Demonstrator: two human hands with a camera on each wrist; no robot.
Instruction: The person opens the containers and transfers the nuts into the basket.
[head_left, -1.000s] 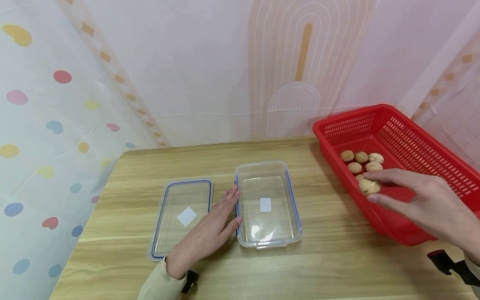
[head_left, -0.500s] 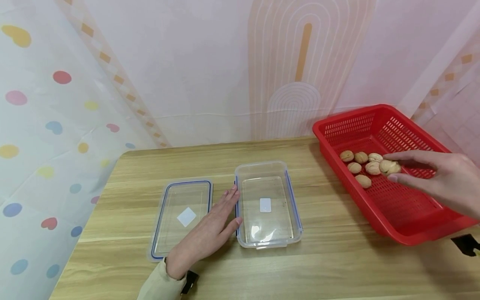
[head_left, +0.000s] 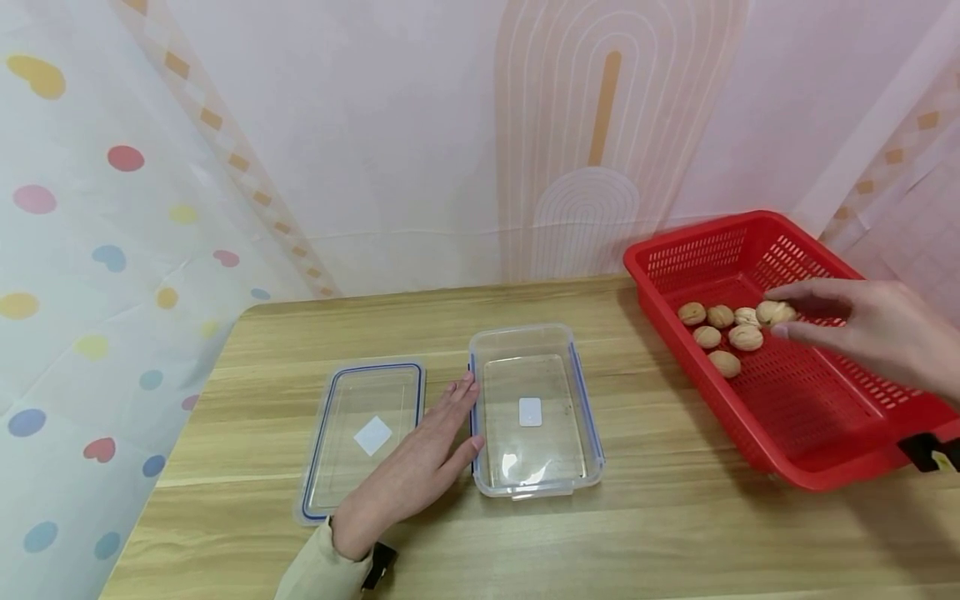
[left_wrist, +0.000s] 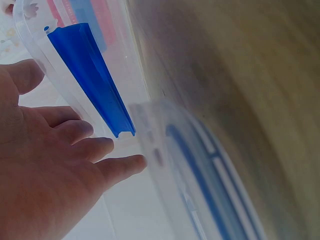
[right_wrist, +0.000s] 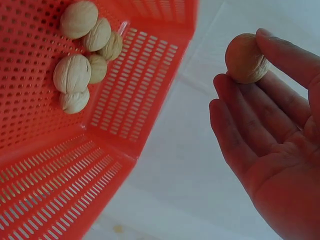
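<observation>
My right hand point(head_left: 862, 321) is over the red basket point(head_left: 795, 479), pinching a walnut point(right_wrist: 246, 58) between its thumb and fingers. In the head view this held walnut point(head_left: 776, 314) appears just right of the other walnuts point(head_left: 746, 337), several of which lie along the basket's left side. At the middle of the table, my left hand point(head_left: 416, 467) touches the left side of a clear plastic box point(head_left: 517, 487) with extended fingers. The left wrist view shows those fingers beside the box's blue clip point(left_wrist: 95, 75). A white label is visible on the box's bottom.
A clear lid point(head_left: 356, 392) with a blue seal lies flat left of the box, partly under my left hand. The wooden table point(head_left: 637, 542) meets a patterned cloth backdrop point(head_left: 420, 150) at the back. The basket's high slotted walls surround the walnuts.
My right hand, with the walnut in its grip, has moved right and farther back over the basket, uncovering a walnut by the left wall. My left hand and the box have stayed put.
</observation>
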